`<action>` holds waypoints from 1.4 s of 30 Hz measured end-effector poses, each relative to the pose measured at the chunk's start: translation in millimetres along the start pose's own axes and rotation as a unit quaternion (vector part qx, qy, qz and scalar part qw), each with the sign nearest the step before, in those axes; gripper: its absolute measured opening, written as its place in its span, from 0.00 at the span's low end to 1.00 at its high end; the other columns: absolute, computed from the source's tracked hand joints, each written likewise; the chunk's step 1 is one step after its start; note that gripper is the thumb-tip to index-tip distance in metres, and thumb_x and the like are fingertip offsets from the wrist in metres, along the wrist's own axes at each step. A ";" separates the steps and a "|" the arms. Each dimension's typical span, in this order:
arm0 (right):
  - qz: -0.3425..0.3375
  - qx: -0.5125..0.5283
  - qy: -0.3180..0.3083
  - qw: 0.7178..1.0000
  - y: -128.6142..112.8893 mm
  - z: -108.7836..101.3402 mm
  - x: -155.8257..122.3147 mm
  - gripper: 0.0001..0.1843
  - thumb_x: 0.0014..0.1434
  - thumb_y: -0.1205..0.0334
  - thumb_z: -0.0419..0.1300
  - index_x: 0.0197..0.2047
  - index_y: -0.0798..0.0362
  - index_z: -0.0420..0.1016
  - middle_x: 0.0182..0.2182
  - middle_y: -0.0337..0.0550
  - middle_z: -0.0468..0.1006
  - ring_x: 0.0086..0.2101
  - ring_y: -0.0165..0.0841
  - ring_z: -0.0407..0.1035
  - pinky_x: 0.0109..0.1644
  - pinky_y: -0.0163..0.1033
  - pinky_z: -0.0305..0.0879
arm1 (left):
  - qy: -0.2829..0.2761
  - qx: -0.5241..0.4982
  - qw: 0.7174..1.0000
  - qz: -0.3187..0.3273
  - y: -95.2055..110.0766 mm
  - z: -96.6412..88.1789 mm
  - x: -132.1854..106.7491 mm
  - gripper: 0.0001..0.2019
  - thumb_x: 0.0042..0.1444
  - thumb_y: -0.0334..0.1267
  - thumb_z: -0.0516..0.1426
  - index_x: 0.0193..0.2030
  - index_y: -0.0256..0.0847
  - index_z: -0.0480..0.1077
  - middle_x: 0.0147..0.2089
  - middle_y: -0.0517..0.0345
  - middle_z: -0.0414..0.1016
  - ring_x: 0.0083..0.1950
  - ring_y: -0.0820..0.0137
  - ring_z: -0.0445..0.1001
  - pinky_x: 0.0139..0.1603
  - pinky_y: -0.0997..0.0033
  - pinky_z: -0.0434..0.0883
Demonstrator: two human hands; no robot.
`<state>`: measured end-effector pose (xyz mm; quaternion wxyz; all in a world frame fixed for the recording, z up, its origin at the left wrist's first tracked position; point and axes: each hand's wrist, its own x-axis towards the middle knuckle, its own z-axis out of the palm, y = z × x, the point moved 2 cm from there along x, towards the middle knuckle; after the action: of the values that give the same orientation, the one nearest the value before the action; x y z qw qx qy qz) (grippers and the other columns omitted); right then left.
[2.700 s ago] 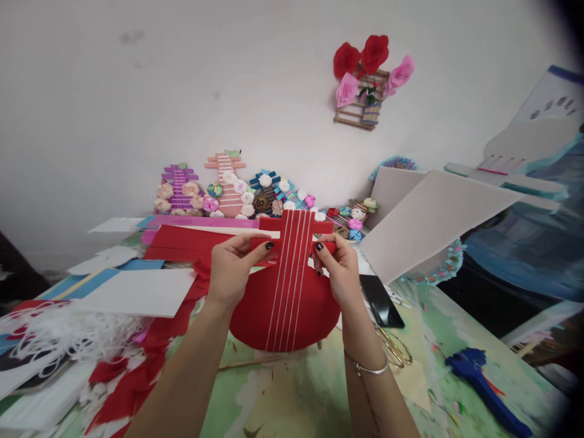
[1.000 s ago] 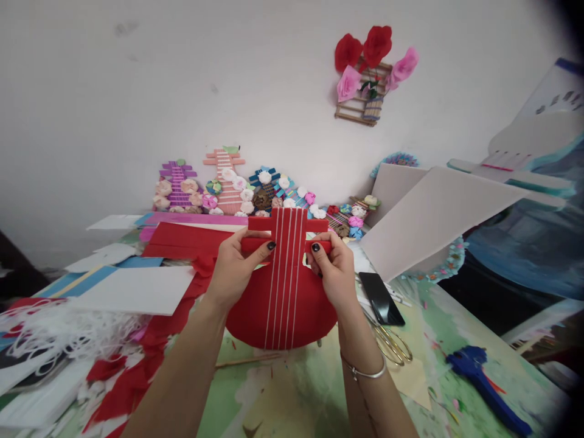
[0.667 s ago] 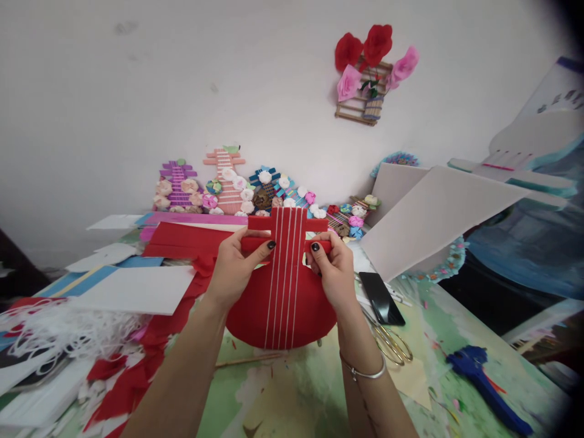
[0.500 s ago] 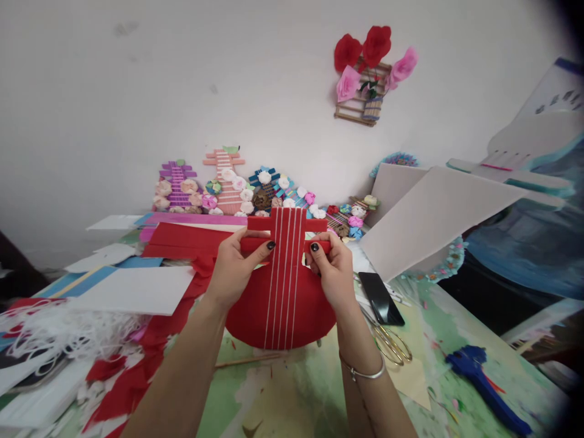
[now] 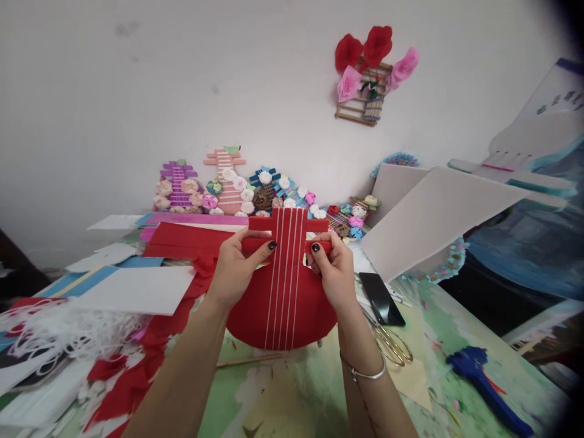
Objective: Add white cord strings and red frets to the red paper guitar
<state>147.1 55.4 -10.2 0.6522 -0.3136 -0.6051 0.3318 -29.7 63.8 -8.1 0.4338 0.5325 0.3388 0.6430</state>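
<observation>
A red lute-shaped craft [image 5: 283, 292] stands upright before me, with several white strings running down its front and two pairs of side pegs at its neck. My left hand [image 5: 236, 267] pinches the lower peg on the left between thumb and fingers. On the other side, my right hand [image 5: 335, 264] grips the lower right peg the same way. Both thumbs face me; most of the other fingers are hidden behind the craft. Its rounded bottom is close to the green, paint-marked table [image 5: 274, 401]; I cannot tell whether it touches.
Scissors [image 5: 393, 345], a black phone [image 5: 381, 298] and a blue glue gun [image 5: 488, 386] lie to the right. White cord [image 5: 77, 328], red fabric [image 5: 150, 347] and boards [image 5: 137, 289] crowd the left. Similar flower-trimmed crafts [image 5: 225, 188] line the wall. Large pale panels [image 5: 438, 213] lean at the right.
Almost nothing differs. The whole view has shifted very slightly, while both hands keep the same hold on the red lute-shaped craft.
</observation>
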 end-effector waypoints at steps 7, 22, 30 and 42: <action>0.003 -0.004 -0.002 1.000 -1.5 -0.1 0.4 0.09 0.61 0.56 0.57 0.34 0.51 0.65 0.19 0.32 0.66 0.19 0.25 0.57 0.24 0.32 0.52 | 0.000 0.012 1.000 0.004 0.3 -0.7 0.1 0.16 0.45 0.42 0.67 0.40 0.37 0.72 0.34 0.56 0.78 0.34 0.69 0.78 0.35 0.71 0.77; 0.006 0.003 0.001 1.000 0.0 0.7 1.1 0.10 0.60 0.54 0.58 0.34 0.51 0.65 0.19 0.32 0.66 0.20 0.25 0.57 0.23 0.32 0.51 | 0.010 0.019 0.999 0.025 -0.5 0.2 0.3 0.16 0.45 0.41 0.67 0.39 0.36 0.73 0.33 0.57 0.77 0.32 0.72 0.77 0.33 0.75 0.76; 0.007 0.000 0.003 1.000 1.0 -0.3 1.4 0.11 0.59 0.53 0.59 0.34 0.51 0.65 0.19 0.32 0.66 0.20 0.25 0.57 0.23 0.32 0.51 | 0.010 0.021 1.000 0.019 -1.4 -0.3 1.2 0.18 0.44 0.42 0.67 0.40 0.36 0.72 0.32 0.56 0.77 0.31 0.70 0.77 0.33 0.71 0.76; 0.011 -0.001 0.001 1.000 -0.5 1.2 0.7 0.10 0.60 0.54 0.58 0.34 0.51 0.65 0.19 0.32 0.66 0.20 0.25 0.57 0.23 0.32 0.50 | 0.008 0.017 1.000 0.018 -1.5 -0.5 1.4 0.17 0.44 0.42 0.67 0.40 0.36 0.72 0.32 0.56 0.77 0.32 0.69 0.77 0.33 0.71 0.76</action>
<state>145.9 55.7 -9.3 0.6490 -0.3207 -0.6013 0.3382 -29.9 65.7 -9.0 0.4101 0.5411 0.3432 0.6490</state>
